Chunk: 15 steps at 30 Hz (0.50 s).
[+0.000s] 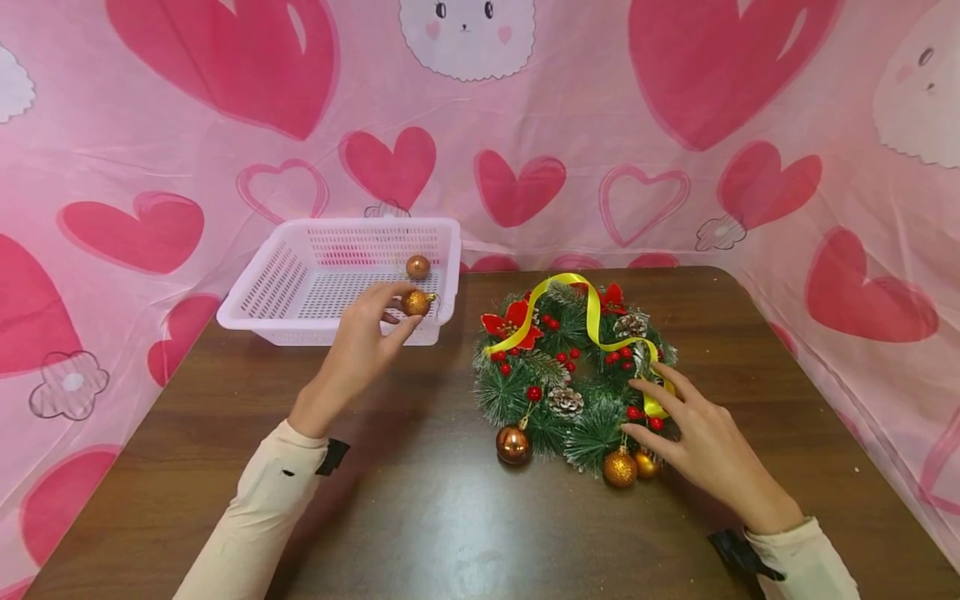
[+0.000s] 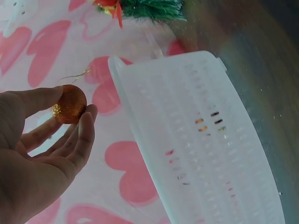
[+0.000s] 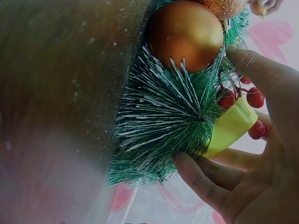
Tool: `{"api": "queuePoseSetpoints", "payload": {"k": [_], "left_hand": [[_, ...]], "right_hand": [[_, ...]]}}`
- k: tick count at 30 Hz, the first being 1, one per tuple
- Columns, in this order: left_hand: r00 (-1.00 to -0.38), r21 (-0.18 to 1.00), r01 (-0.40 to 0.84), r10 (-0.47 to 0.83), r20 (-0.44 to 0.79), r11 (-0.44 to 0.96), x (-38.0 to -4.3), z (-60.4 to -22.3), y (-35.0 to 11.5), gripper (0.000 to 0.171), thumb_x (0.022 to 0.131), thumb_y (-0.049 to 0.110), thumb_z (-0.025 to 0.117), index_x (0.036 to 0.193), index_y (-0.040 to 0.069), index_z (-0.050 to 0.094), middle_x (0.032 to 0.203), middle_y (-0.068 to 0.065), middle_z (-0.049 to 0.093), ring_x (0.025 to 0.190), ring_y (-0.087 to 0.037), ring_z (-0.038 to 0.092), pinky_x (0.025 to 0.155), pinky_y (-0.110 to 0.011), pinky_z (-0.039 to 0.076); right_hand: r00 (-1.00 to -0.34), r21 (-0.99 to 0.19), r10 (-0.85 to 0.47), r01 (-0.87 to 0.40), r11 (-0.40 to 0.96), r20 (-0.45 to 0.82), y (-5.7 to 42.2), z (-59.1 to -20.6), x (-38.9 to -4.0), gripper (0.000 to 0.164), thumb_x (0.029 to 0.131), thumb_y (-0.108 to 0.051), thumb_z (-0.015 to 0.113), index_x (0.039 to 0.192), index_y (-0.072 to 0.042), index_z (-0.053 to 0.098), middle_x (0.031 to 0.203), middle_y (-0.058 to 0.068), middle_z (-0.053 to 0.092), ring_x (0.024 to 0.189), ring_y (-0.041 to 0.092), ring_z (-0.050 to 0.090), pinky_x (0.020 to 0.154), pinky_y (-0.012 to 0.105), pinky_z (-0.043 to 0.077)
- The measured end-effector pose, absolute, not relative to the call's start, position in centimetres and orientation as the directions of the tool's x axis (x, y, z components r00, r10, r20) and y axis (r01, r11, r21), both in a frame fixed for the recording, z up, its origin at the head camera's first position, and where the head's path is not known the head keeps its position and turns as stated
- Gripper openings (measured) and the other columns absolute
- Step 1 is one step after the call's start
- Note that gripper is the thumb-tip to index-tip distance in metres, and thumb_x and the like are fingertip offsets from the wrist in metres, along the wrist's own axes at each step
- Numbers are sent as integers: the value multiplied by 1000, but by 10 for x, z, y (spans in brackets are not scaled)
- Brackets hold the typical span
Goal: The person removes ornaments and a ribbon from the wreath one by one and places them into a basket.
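The left sleeve (image 1: pixel 258 508) is pale cream, long and lightly creased, with a small dark mark (image 1: pixel 288 472) near its cuff, and a black tab (image 1: pixel 333 457) juts from the inner side of that wrist. The right sleeve (image 1: pixel 806 558) matches in cream, with a larger, crumpled black strip (image 1: pixel 742 554) at its inner side. Beyond the cuffs, the left hand (image 1: pixel 367 333) and right hand (image 1: pixel 707 437) are bare.

Hung behind and along both sides with pink cloth (image 1: pixel 585 108), creased in places. Printed with solid red hearts (image 1: pixel 390 167), outlined hearts (image 1: pixel 643 200), flowers (image 1: pixel 72 382) and 2 pale cartoon faces (image 1: pixel 467 33), plus part of another scalloped shape (image 1: pixel 12 86) at the left edge. Furnished with 1 dark brown wood-grain table (image 1: pixel 420 467), rounded at the far right corner. Lit with a soft whitish glare (image 1: pixel 480 550) toward the near side.
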State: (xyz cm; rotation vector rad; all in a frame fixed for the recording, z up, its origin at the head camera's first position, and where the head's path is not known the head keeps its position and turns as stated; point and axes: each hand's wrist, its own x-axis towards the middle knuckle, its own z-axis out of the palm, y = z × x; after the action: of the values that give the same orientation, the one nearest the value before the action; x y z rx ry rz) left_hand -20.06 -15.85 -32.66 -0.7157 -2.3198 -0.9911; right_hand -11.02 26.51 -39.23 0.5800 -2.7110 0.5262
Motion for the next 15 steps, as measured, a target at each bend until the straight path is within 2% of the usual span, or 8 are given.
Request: {"api": "queuePoseSetpoints", "payload": {"k": [5,15], "left_hand": [[-731,494,631,245,637,598,-206,-324,-166,35,83,-2,77,116,-4,64,108,-17,65,93,-28,66,72,-43,59],[-774,516,555,178,608,653,-215,-329,-184,35,85,-1,75,118,-5,63,112,-19,65,96,-30,66,73,-45,59]], "right_hand": [[-858,-282,-333,-456,844,392,266,-392,-110,61,79,-38,84,131,-14,63,141,24,47,64,27,65,61,53,56],[-858,-277,-334,-455,846,389,266,-390,-110,61,79,-39,83,130,-14,63,140,25,48,63,29,65,62,55,56]]}}
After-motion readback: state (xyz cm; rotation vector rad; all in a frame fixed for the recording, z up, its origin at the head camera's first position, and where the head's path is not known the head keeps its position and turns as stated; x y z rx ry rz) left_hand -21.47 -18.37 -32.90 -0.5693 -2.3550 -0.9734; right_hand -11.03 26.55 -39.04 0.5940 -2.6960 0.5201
